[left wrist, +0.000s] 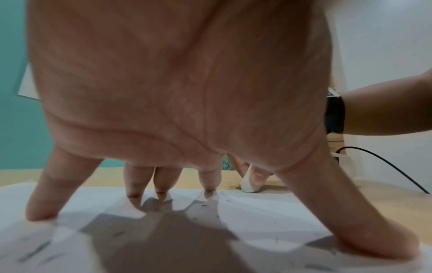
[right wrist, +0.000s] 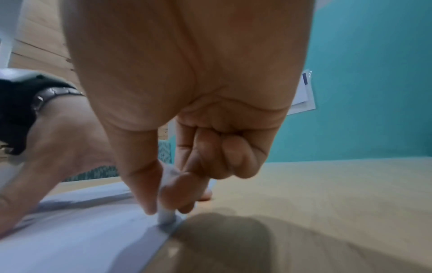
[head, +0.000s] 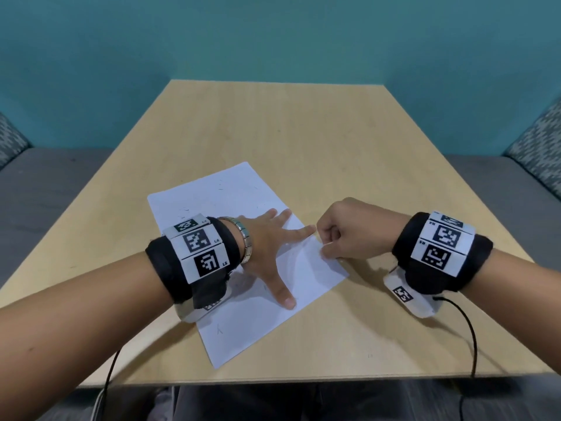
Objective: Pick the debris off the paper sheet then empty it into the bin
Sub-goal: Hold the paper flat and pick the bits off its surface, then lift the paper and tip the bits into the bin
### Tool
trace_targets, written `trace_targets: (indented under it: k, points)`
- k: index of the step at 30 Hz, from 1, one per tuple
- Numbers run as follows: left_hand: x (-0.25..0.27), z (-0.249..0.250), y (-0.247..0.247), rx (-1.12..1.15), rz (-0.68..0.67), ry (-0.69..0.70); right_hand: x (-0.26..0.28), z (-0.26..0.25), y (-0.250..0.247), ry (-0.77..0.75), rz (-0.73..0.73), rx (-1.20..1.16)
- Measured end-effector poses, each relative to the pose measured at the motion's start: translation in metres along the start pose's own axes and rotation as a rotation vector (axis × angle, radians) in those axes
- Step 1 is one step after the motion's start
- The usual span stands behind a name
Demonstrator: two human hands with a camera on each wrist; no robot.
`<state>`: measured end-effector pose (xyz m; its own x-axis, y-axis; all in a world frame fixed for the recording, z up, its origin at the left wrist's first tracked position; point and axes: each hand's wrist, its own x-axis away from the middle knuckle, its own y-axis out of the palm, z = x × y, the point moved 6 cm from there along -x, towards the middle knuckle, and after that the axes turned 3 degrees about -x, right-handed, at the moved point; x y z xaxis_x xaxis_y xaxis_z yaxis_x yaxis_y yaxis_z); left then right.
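On the desk: a white paper sheet (head: 243,268) lies flat and turned at an angle on the light wooden desk (head: 334,141), toward its near edge.
Debris: small dark specks and short strands (left wrist: 203,206) are scattered over the paper sheet; they are too small to identify further.
Left hand: the left hand (head: 267,247) lies on the middle of the paper sheet, fingers straight and spread wide, fingertips (left wrist: 42,212) pressing down on the paper.
Right hand: the right hand (head: 343,235) is at the right edge of the paper sheet, curled into a loose fist; thumb and forefinger pinch that edge, which lifts slightly off the desk in the right wrist view (right wrist: 163,216).
Wrists: both carry black bands with white black-patterned marker blocks (head: 197,247); a metal bracelet (head: 246,238) sits on the left wrist, beside the paper sheet's centre.
Cables: a black cable (head: 467,329) runs from the right wrist across the desk, right of the paper sheet.
Behind the paper sheet: a teal wall (head: 273,41) rises past the desk's far edge.
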<state>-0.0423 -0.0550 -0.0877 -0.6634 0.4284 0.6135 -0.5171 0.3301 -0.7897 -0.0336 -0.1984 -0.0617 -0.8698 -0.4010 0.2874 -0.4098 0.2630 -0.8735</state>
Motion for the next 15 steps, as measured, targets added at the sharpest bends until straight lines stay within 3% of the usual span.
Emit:
trace_targets:
  k: [4,7,11,15]
  points:
    - [0.002,-0.005,-0.001,0.022,0.042,0.042,0.009,-0.004,0.002,-0.022,-0.005,-0.137]
    - [0.003,-0.01,-0.005,0.018,0.051,0.052,0.012,-0.003,0.012,-0.012,-0.05,-0.065]
    - [0.001,-0.019,-0.012,0.057,0.058,0.038,0.014,0.019,-0.003,0.098,0.069,0.013]
    - [-0.005,-0.019,-0.014,0.054,0.051,0.08,0.023,0.047,-0.02,0.209,0.137,-0.093]
